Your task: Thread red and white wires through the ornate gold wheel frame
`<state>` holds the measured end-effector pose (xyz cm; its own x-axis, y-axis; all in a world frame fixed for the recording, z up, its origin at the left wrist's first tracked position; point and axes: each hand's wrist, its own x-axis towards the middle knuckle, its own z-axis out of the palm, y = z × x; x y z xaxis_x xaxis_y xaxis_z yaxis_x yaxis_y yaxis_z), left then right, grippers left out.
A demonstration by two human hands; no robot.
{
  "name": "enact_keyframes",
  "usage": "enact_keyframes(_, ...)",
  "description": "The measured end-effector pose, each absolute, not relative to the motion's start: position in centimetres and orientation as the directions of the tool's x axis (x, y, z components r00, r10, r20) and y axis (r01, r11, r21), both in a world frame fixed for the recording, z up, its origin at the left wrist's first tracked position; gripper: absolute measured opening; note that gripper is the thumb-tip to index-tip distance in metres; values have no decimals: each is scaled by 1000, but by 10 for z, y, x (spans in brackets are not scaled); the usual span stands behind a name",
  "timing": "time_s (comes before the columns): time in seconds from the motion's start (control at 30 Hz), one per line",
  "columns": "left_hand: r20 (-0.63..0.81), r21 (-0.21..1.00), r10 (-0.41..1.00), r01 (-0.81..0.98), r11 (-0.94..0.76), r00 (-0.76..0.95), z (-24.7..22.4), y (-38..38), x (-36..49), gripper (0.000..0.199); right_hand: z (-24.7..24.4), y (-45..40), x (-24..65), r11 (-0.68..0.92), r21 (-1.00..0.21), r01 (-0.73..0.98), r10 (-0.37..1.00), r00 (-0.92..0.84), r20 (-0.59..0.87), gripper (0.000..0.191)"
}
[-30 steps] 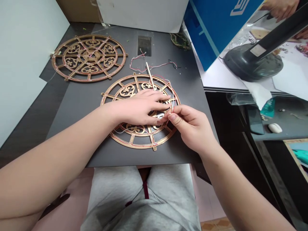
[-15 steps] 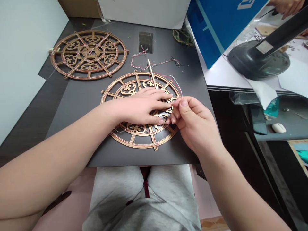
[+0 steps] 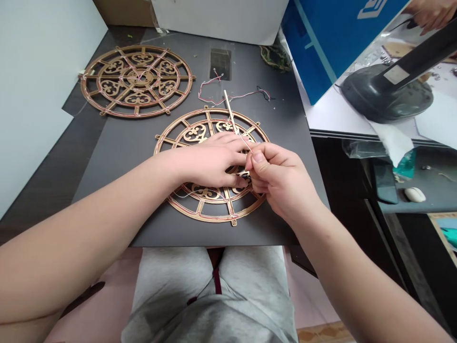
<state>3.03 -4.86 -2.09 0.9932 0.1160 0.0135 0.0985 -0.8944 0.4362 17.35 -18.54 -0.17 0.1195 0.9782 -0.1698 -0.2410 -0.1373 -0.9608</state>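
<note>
1. Left hand (image 3: 210,159): spread and palm down across the middle of the gold-coloured fretwork wheel (image 3: 214,216), with the fingers lying over its inner tracery.
2. Right hand (image 3: 278,178): thumb and forefinger pressed together in a pinch, apparently on the lower end of a thin wooden stick (image 3: 231,113), just above the wheel's centre. Exact grip hidden by the fingers.
3. Wheel: flat on a dark board (image 3: 114,162) at the middle of the frame, its centre covered by both hands. Fine red and white wire along the rim, hard to trace under the hands.
4. Beyond the wheel: loose pink-and-white wire (image 3: 228,97) with dark ends, beside a rectangular slot (image 3: 220,64) in the board.
5. Upper left of the frame: a second fretwork wheel (image 3: 137,47), strung with thin wire across its spokes.
6. Upper right: blue box (image 3: 332,43), its white logo (image 3: 373,9) cut off by the frame edge and unreadable; dark lamp base (image 3: 387,95) with a small white label (image 3: 396,75), no legible writing.
7. Top right corner: another person's hand (image 3: 432,14), cut off by the frame edge.
8. Right edge: white computer mouse (image 3: 414,194) on a lower shelf.
</note>
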Motion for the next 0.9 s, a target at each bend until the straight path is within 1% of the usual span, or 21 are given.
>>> enact_keyframes(0.17, 7, 438, 126, 110, -892, 992, -21, -49, 31, 38, 0, -185, 173, -132, -963, -235, 979, 124, -164, 29)
enact_keyframes(0.4, 13, 426, 119, 102, -899, 993, -22, -48, 31, 35, 2, -186, 171, -109, -984, -140, 979, 155, -130, 31)
enact_keyframes(0.57, 30, 415, 113, 91, -905, 993, -24, -48, 31, 34, 3, -186, 170, -115, -977, -179, 977, 159, -144, 31)
enact_keyframes(0.7, 27, 429, 122, 99, -898, 992, -24, -48, 32, 35, 4, -187, 169, -118, -968, -222, 975, 157, -155, 31)
enact_keyframes(0.9, 27, 441, 125, 101, -892, 992, -23, -48, 31, 34, 5, -187, 169, -136, -966, -222, 973, 156, -172, 33)
